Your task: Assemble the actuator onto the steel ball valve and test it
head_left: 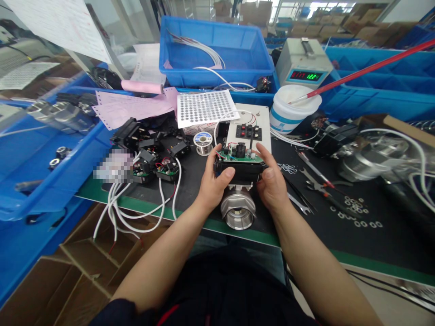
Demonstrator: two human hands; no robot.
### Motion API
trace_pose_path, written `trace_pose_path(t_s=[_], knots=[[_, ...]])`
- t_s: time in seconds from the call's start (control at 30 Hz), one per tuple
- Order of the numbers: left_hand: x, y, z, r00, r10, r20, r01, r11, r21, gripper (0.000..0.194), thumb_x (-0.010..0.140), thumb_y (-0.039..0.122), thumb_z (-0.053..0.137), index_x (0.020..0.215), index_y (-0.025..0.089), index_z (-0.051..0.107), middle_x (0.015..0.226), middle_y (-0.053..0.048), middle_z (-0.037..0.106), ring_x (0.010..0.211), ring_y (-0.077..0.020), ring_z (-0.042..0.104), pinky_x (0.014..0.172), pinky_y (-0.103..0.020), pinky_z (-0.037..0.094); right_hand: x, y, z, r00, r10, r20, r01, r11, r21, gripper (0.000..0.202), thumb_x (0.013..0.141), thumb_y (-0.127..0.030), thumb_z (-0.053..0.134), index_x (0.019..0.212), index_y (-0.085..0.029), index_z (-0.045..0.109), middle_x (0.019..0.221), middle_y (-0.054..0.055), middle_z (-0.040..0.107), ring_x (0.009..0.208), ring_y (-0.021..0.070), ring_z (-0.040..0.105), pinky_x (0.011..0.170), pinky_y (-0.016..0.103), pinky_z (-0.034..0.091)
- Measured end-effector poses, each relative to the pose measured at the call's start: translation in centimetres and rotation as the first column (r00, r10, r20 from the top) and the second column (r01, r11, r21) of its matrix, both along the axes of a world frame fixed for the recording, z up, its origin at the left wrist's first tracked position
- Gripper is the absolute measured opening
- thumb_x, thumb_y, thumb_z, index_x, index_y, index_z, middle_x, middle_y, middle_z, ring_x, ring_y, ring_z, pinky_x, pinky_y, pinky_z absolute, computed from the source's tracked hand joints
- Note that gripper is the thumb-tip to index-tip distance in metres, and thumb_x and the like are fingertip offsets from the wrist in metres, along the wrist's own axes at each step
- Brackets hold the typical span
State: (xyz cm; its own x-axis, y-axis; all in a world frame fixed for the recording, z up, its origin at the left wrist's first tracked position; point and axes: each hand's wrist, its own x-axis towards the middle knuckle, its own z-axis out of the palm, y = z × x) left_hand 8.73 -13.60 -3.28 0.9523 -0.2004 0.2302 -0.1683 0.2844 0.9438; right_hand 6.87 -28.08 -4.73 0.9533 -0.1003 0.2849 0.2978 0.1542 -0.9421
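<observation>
Between my two hands stands a black actuator housing [239, 172] with a green circuit board [238, 155] on top, mounted on a steel valve body [239, 208] at the table's front edge. My left hand [214, 179] grips the housing's left side, thumb along its front. On the right side my right hand [273, 183] closes round the housing, its index finger stretched up beside the board. A white cable runs up behind the board toward a white panel [243, 118] with black terminals [248, 131]. The undersides of my fingers are partly hidden.
Several wired black modules [152, 158] lie left, cables over the edge. A solder spool [204, 143] stands behind them. Rightward are a white bucket [290, 108] with a red-handled brush, pliers [317, 185], a wrench [301, 204], loose nuts [355, 206] and another valve [367, 156]. Blue bins [217, 77] line the back.
</observation>
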Motion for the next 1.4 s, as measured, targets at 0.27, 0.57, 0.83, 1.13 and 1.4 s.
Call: trace_pose_path(t_s=[0.27,0.57,0.83,1.13,1.4], knots=[[0.1,0.1,-0.3,0.999,0.015,0.045,-0.015,1.000,0.001,0.068,0.072,0.050,0.061,0.126,0.015,0.036,0.128,-0.012,0.047,0.117,-0.0258,0.045,0.103,-0.038,0.032,0.2,0.1,-0.4,0.999,-0.001,0.037,-0.002,0.997,0.074,0.073,0.071,-0.064,0.055,0.128,-0.022,0.038,0.128,0.010,0.045,0.124,0.0293,0.035,0.107,0.049,0.021],[0.2,0.0,-0.4,1.000,-0.008,-0.007,0.008,1.000,-0.004,0.070,0.072,0.050,0.061,0.128,0.018,0.034,0.132,-0.011,0.044,0.121,-0.0266,0.041,0.106,-0.040,0.028,0.3,-0.1,-0.7,0.999,-0.005,0.043,0.003,0.999,0.046,0.070,0.073,-0.063,0.053,0.128,-0.022,0.038,0.128,0.009,0.046,0.125,0.0290,0.034,0.108,0.049,0.019],[0.3,0.1,-0.4,1.000,0.011,0.018,-0.011,1.000,0.004,0.069,0.071,0.051,0.062,0.126,0.017,0.037,0.129,-0.011,0.048,0.118,-0.0257,0.044,0.103,-0.038,0.032,0.5,-0.3,-1.2,0.998,0.005,0.065,-0.007,1.000,0.026,0.068,0.076,-0.062,0.050,0.129,-0.022,0.036,0.129,0.009,0.046,0.125,0.0281,0.035,0.108,0.047,0.021],[0.3,-0.1,-0.5,1.000,-0.006,-0.006,0.006,1.000,-0.006,0.072,0.071,0.050,0.062,0.128,0.016,0.034,0.130,-0.012,0.047,0.119,-0.0261,0.044,0.103,-0.039,0.031,0.3,-0.2,-0.9,1.000,-0.013,0.012,0.013,1.000,-0.014,0.072,0.073,-0.066,0.049,0.129,-0.024,0.035,0.129,0.008,0.046,0.125,0.0289,0.034,0.105,0.048,0.026],[-0.1,2.0,0.6,0.996,-0.090,0.001,0.089,0.990,0.111,0.073,0.072,0.047,0.062,0.134,0.020,0.031,0.139,-0.009,0.037,0.128,-0.0272,0.033,0.106,-0.039,0.026,-1.0,0.0,1.1,0.997,0.059,0.040,-0.062,0.995,0.080,0.077,0.069,-0.065,0.058,0.131,-0.027,0.034,0.126,0.009,0.044,0.121,0.0299,0.039,0.100,0.047,0.034]])
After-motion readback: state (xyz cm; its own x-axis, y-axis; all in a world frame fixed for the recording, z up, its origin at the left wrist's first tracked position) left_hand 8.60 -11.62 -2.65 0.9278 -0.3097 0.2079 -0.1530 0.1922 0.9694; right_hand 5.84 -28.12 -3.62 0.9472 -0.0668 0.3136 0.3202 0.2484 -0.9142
